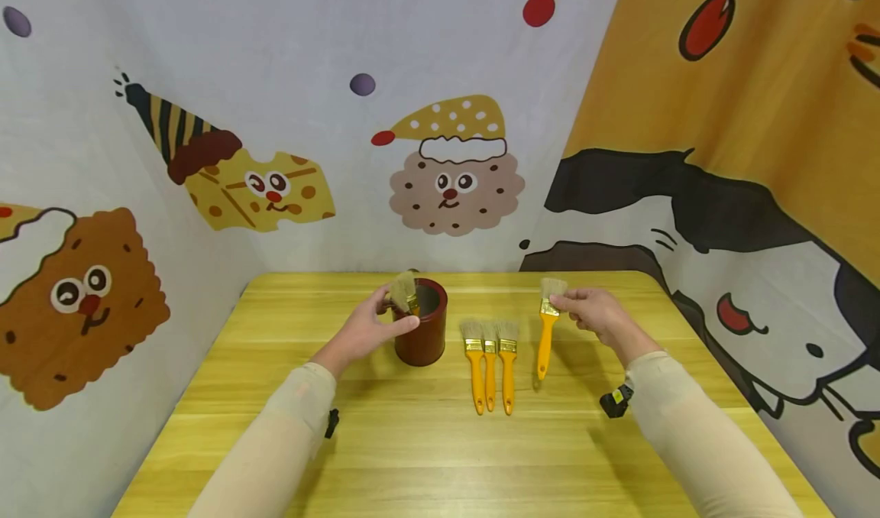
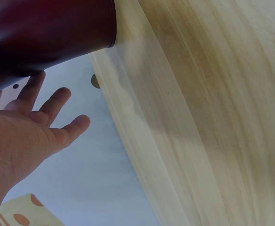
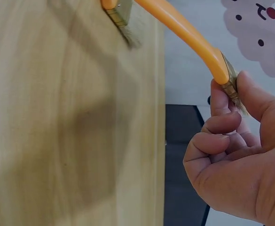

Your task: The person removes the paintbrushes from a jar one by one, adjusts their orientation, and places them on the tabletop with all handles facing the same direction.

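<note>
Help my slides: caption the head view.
Right hand pinches an orange-handled flat paintbrush; three more lie on the wooden table; another leans inside a dark-red round can.

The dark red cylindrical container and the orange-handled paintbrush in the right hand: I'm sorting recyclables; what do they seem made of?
Dark red cylindrical container: smooth and glossy, perhaps lacquered metal or plastic. Orange-handled paintbrush: handle probably glossy plastic, from its even colour and sheen; ferrule likely metal, shining gold; bristles pale, dull fibres, origin unclear.
</note>
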A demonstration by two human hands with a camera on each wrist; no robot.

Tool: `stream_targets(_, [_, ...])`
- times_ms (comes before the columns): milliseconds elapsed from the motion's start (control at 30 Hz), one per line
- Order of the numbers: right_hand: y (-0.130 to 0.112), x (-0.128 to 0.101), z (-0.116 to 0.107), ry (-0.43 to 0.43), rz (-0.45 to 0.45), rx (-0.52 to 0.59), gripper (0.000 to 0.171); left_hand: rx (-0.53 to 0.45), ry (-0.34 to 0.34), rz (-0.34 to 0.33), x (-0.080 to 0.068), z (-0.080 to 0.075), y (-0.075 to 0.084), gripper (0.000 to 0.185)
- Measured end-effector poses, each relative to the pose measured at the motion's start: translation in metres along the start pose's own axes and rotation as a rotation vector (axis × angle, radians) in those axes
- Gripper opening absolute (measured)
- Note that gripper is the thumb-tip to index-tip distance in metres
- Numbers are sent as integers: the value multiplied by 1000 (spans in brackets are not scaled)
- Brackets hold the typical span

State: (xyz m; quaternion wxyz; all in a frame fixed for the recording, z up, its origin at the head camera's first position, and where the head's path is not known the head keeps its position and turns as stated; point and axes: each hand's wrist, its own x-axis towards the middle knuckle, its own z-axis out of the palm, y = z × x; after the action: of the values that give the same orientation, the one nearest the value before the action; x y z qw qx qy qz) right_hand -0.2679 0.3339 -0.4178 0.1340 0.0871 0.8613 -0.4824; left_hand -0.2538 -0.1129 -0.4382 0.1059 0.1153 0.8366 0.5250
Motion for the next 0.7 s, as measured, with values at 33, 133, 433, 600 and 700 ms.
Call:
stream_targets(33, [2,1,1,-8,0,-6,65,2,0,0,0,0,0,82])
stream_targets(133, [6,4,5,-30,-5,-25,61,3,-1,-7,-2,0,0,83])
stream_targets(433, [16,8,23,-61,26,-74,57,-5,-12,-19,-2,-1,2,86])
stream_targets(600, [21,9,37,-57,13,-143,58,4,-13,-23,-1,0,2,89])
stream_targets(700, [24,8,45,-53,12,-196,60,4,-9,-30,-1,0,2,90])
